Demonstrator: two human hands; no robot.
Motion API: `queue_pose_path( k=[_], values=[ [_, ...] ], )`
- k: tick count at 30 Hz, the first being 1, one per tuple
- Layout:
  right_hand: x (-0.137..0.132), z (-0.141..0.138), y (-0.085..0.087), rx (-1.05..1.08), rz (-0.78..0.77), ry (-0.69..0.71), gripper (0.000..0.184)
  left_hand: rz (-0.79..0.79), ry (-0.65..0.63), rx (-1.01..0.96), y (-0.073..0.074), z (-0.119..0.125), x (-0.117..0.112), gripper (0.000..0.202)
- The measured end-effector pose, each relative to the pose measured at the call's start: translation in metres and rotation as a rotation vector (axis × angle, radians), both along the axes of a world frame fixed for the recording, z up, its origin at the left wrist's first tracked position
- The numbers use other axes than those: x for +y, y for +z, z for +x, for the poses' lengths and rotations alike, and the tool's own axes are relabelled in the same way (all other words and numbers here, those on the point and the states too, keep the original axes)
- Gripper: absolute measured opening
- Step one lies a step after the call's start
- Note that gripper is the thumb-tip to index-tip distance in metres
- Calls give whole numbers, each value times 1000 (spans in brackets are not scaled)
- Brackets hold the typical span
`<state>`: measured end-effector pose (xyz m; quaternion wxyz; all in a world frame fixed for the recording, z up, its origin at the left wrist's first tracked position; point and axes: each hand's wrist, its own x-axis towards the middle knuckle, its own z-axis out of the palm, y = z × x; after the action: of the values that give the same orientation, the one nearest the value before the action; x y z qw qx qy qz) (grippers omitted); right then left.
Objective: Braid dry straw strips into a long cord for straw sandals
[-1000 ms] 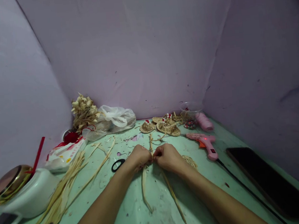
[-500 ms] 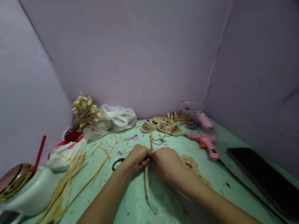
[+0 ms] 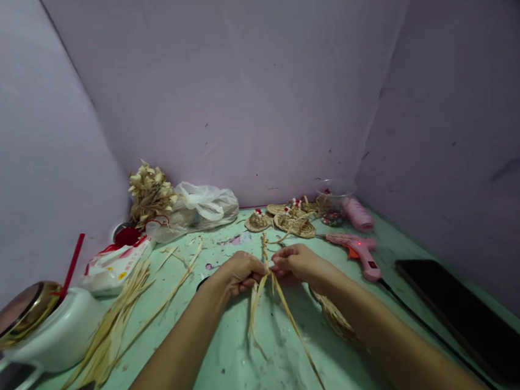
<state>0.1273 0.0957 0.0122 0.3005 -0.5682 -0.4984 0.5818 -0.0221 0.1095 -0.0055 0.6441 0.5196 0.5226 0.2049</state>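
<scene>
Between my hands a straw-coloured braid (image 3: 265, 251) runs away from me, its loose strands (image 3: 291, 317) fanning down toward me over the green tabletop (image 3: 240, 368). My left hand (image 3: 244, 270) is closed, pinching the braid at the point where the strands part. Thumb and fingers of my right hand (image 3: 296, 263) are pinched together on the strands at the same point, just right of the left fingertips. Partly hidden under my right forearm lies a coiled straw piece (image 3: 336, 316). Black scissor handles (image 3: 201, 283) peek out behind my left wrist.
At right are a pink glue gun (image 3: 357, 250) with its cord, a dark phone-like slab (image 3: 465, 316) and a pink thread spool (image 3: 357, 213). Woven straw pieces (image 3: 292, 221) lie at the back. Left are loose straw strips (image 3: 112, 332), a white pot (image 3: 71, 336) and plastic bags (image 3: 208, 203).
My right hand has shifted slightly right and turned, its fingers now showing. The loose strands have spread into two bunches, one swinging out toward the lower right.
</scene>
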Motion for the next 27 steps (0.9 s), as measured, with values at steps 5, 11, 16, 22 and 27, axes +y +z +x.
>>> queue_pose_path(
  k=[5,11,16,22,27],
  values=[
    [-8,-12,-10,188,-151,124,9,14,-1,25,3,4,-3,11],
    [-2,-9,-22,-27,-19,68,16,79,-35,201,4,1,-1,13],
    [0,-8,-29,0,-10,64,11,135,-59,297,8,0,-1,9],
    [-1,-8,-27,15,-19,73,9,226,-49,565,25,7,-10,7],
    [-4,-11,-26,68,-41,-19,8,427,49,756,27,31,-33,5]
  ],
)
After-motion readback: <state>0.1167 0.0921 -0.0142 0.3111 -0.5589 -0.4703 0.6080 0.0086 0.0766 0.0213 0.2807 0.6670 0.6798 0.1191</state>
